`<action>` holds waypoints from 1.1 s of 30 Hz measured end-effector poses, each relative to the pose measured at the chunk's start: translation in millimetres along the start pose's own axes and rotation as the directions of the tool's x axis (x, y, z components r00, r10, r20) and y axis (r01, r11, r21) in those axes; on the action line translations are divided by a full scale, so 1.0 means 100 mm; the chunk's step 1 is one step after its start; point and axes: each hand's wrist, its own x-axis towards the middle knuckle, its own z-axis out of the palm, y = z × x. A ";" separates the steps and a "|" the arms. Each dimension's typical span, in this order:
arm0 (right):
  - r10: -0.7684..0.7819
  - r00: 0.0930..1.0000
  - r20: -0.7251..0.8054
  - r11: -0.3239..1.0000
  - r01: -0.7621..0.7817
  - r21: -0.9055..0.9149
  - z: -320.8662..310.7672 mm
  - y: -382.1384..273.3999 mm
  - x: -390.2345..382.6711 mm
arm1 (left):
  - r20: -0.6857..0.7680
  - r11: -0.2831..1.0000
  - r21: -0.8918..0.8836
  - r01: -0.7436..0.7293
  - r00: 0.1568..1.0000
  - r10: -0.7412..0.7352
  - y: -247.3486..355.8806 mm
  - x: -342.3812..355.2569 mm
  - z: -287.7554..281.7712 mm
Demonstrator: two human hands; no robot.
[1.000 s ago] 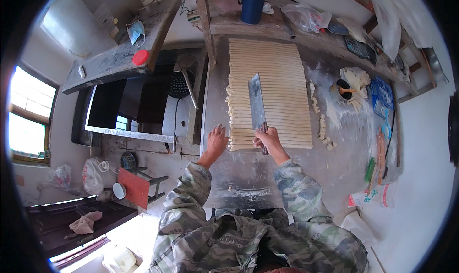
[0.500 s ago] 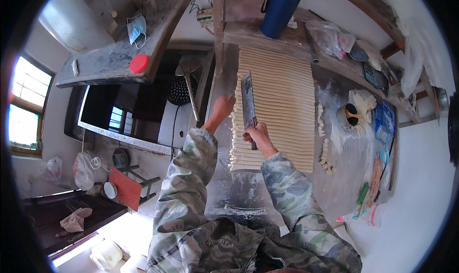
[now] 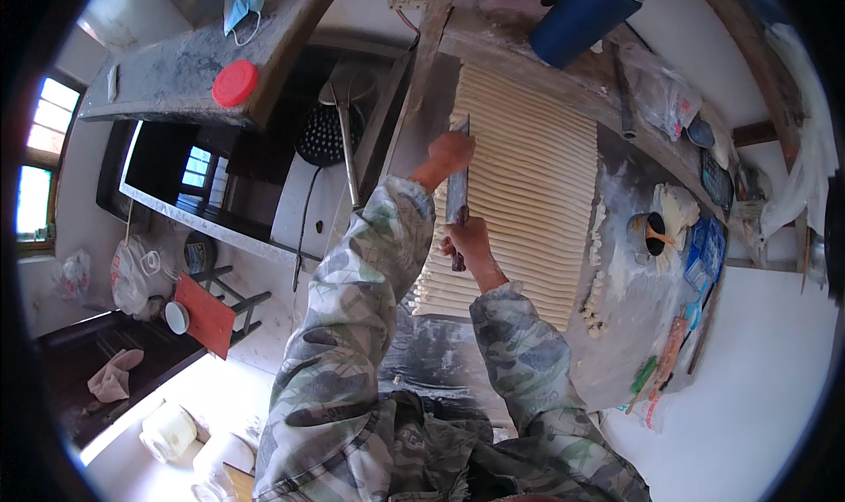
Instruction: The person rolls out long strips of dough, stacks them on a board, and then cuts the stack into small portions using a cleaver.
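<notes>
Rows of long, pale dough strips [image 3: 537, 203] lie side by side across the work table. A cleaver [image 3: 458, 190] stands over their left part, its blade pointing away from me and seen nearly edge-on. My right hand [image 3: 469, 243] is closed round its dark handle. At the far end of the blade, my left hand [image 3: 451, 153] is closed against the metal; the exact hold of its fingertips is hidden. Small dough trimmings [image 3: 595, 300] lie in a line along the right ends of the strips.
A blue flask [image 3: 588, 14] stands on the back ledge beside a clear plastic bag [image 3: 658, 93]. To the right, a dark cup [image 3: 647, 233] holds a wooden-handled tool on the floured table. At left are a perforated skimmer [image 3: 322, 137] and a shelf with a red lid [image 3: 235, 83].
My left hand has moved away from me and right, from the strips' left ends to the blade's far end. The blade has turned more edge-on. The whole view has tilted.
</notes>
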 end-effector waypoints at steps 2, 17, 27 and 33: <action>0.006 0.997 0.071 0.999 -0.004 -0.036 0.19 -0.15 -0.03 | -0.015 0.999 0.022 0.029 0.999 -0.029 -0.26 -0.03 -0.08; 0.138 0.990 -0.020 0.990 -0.138 -0.018 0.41 -0.02 0.12 | 0.025 0.986 -0.111 0.124 0.992 -0.122 -0.40 0.00 0.05; 0.089 0.994 -0.069 0.994 -0.092 -0.050 0.32 0.30 0.47 | -0.062 0.982 -0.106 0.156 0.985 -0.163 -0.20 0.12 0.23; 0.024 1.000 0.001 0.999 -0.024 -0.028 0.58 0.16 0.37 | -0.327 0.973 -0.232 0.000 0.942 -0.078 -1.04 -0.42 0.47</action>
